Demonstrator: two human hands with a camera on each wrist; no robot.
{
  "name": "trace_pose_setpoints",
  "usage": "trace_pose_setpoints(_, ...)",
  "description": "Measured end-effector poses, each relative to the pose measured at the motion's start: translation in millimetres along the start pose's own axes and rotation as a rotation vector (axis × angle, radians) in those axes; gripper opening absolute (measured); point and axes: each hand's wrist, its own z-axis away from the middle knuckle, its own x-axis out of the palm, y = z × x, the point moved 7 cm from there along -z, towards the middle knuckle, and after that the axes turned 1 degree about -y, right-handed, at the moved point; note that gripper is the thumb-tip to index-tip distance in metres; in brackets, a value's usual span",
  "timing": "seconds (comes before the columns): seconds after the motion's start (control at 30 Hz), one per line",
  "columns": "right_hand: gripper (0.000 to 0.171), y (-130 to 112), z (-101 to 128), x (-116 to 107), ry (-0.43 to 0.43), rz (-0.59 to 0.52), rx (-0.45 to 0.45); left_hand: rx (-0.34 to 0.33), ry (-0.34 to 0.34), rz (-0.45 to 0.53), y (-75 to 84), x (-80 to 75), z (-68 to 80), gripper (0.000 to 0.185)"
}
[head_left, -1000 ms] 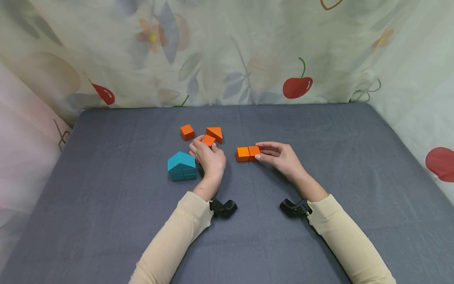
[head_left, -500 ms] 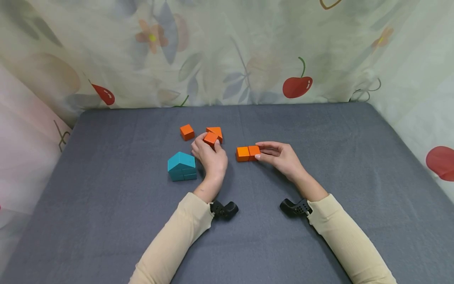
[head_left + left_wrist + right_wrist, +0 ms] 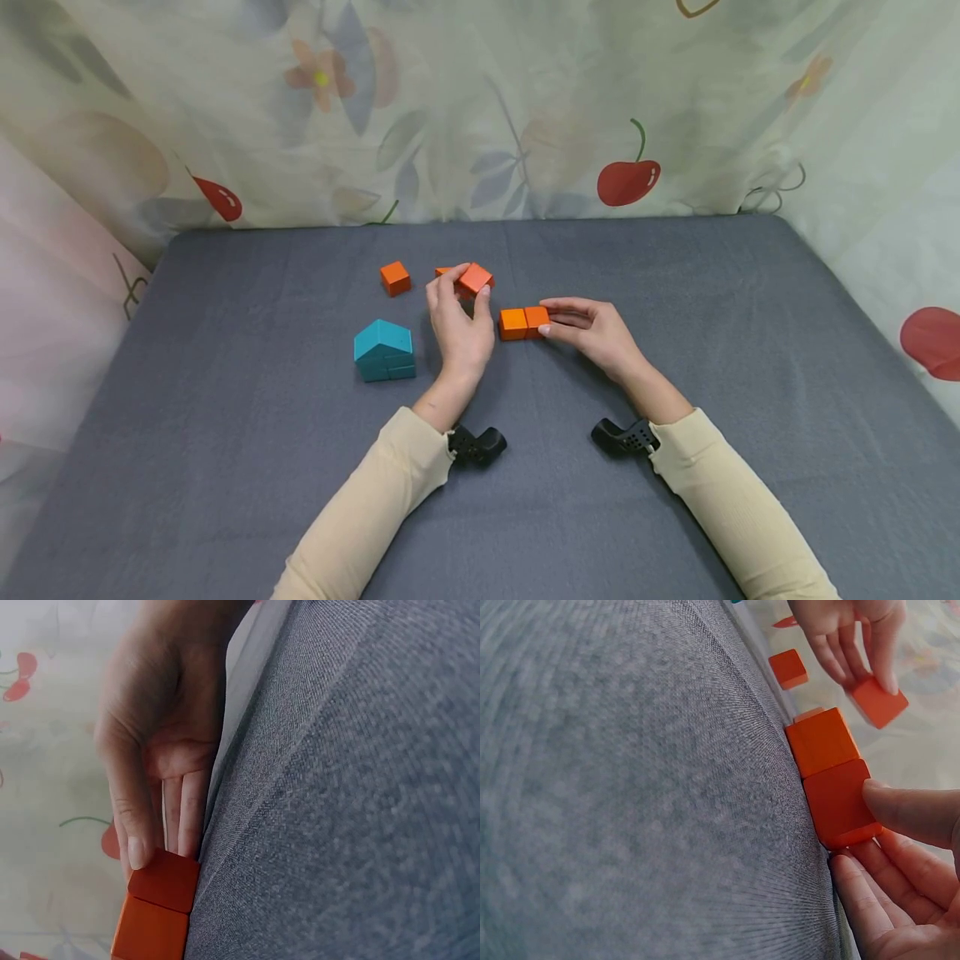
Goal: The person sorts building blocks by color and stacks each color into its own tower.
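My left hand [image 3: 461, 329] pinches an orange cube [image 3: 476, 278] between thumb and fingers. In the right wrist view that tilted cube [image 3: 880, 701] hangs above the table. My right hand [image 3: 596, 333] pinches the right one of two orange cubes [image 3: 536, 322] on the cloth, thumb on the near side and fingers behind. Flush against its left side stands the other cube [image 3: 513, 324]. The left wrist view shows my right hand [image 3: 165, 742] with its thumb tip on the end cube [image 3: 165, 881]. An orange triangular block [image 3: 442, 272] is mostly hidden behind my left hand.
A loose orange cube [image 3: 395, 278] lies farther back on the left. Left of my left forearm stands a teal house-shaped stack of blocks [image 3: 384, 350] with a peaked top. A grey cloth [image 3: 247, 467] covers the table; a patterned curtain [image 3: 465, 108] hangs behind its far edge.
My left hand has moved right and slightly away with the orange cube, now overlapping the triangular block and nearing the pair. My right hand and its two cubes have stayed in place.
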Motion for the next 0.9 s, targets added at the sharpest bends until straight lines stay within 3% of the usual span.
trace_pose_setpoints(0.4, 0.045, -0.6, 0.2, -0.3, -0.008, 0.006, -0.010, 0.113, -0.193, -0.048, 4.9, 15.1, 2.0, 0.035)
trace_pose_setpoints(0.73, 0.044, 0.0, 0.0, 0.5, -0.012, -0.008, -0.014, 0.135, -0.397, -0.093, 4.6, 31.1, 6.5, 0.035)
trace_pose_setpoints(0.9, 0.045, 1.9, -0.1, 0.2, -0.011, -0.028, -0.004, 0.142, -0.458, -0.107, 5.5, 36.4, 9.5, 0.037)
